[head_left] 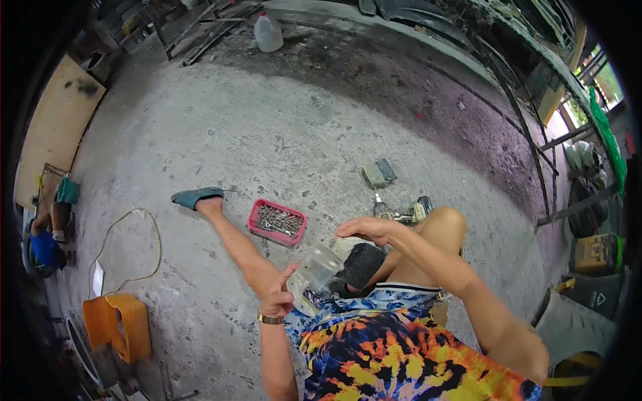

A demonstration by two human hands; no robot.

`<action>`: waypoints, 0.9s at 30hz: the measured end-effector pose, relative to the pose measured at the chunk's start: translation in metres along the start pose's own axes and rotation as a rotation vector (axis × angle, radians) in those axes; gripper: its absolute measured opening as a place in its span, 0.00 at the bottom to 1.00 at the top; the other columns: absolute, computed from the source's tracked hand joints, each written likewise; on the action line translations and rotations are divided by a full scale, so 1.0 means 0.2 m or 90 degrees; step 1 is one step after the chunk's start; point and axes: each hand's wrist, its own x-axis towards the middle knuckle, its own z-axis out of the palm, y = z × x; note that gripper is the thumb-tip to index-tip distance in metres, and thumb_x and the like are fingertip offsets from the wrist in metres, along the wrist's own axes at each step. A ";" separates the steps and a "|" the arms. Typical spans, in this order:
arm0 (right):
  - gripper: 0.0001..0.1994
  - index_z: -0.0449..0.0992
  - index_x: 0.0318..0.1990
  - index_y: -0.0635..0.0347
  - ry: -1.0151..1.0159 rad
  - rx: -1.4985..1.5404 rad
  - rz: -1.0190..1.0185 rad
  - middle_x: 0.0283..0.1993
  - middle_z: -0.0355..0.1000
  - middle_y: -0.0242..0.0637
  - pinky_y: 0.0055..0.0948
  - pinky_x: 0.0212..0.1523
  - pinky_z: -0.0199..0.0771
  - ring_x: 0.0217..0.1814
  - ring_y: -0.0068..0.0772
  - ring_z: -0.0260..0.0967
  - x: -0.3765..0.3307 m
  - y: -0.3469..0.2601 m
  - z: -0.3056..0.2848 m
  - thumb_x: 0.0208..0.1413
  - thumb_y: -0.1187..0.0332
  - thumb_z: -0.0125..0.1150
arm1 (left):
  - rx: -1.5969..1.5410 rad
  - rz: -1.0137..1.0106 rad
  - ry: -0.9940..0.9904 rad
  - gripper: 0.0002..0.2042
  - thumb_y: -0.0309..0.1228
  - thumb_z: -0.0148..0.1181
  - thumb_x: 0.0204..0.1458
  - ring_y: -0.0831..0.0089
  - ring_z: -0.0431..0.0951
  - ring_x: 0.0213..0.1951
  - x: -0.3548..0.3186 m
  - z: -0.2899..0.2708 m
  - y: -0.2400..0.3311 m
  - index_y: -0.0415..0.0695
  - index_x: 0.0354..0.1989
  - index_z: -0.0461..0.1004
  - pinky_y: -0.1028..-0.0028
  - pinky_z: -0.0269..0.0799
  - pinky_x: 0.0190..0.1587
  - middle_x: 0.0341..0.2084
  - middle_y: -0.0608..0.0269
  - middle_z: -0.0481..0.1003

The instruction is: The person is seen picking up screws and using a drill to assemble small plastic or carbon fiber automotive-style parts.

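My left hand is at the near side of a clear plastic container, held tilted over my lap. Its index finger stretches up along the container and its thumb sticks out; the other fingers are partly hidden. My right hand curves over the pale top of a chunky block with a dark, textured side, its fingers together and its thumb out of sight. Block and container almost meet. A pink plastic basket of small metal pieces, perhaps screws or bolts, stands on the floor beyond the container.
Past my bent right knee lie a cordless drill and a pale block with a grey top. An orange plastic piece and a looped cord lie left. A plastic jug stands far off; another person is at far left.
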 end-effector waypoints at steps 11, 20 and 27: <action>0.10 0.78 0.41 0.62 -0.153 -0.170 0.009 0.39 0.76 0.29 0.24 0.42 0.71 0.40 0.21 0.71 0.11 -0.07 -0.01 0.58 0.66 0.58 | 0.184 -0.140 -0.079 0.36 0.23 0.68 0.44 0.72 0.67 0.57 0.14 0.27 0.05 0.36 0.64 0.59 0.71 0.62 0.60 0.56 0.60 0.67; 0.12 0.76 0.40 0.62 0.033 -0.679 -0.329 0.40 0.74 0.40 0.35 0.46 0.69 0.45 0.36 0.70 -0.14 -0.23 0.16 0.58 0.64 0.53 | 0.299 -0.111 0.024 0.31 0.21 0.65 0.48 0.76 0.71 0.50 0.15 0.18 -0.06 0.37 0.62 0.61 0.74 0.68 0.53 0.49 0.63 0.72; 0.09 0.75 0.36 0.58 -0.090 -0.960 -0.398 0.39 0.73 0.38 0.42 0.44 0.67 0.47 0.43 0.69 -0.05 -0.12 0.31 0.47 0.67 0.62 | 0.275 -0.115 0.077 0.29 0.21 0.64 0.49 0.76 0.72 0.49 0.16 0.13 -0.11 0.38 0.61 0.61 0.75 0.70 0.51 0.48 0.63 0.72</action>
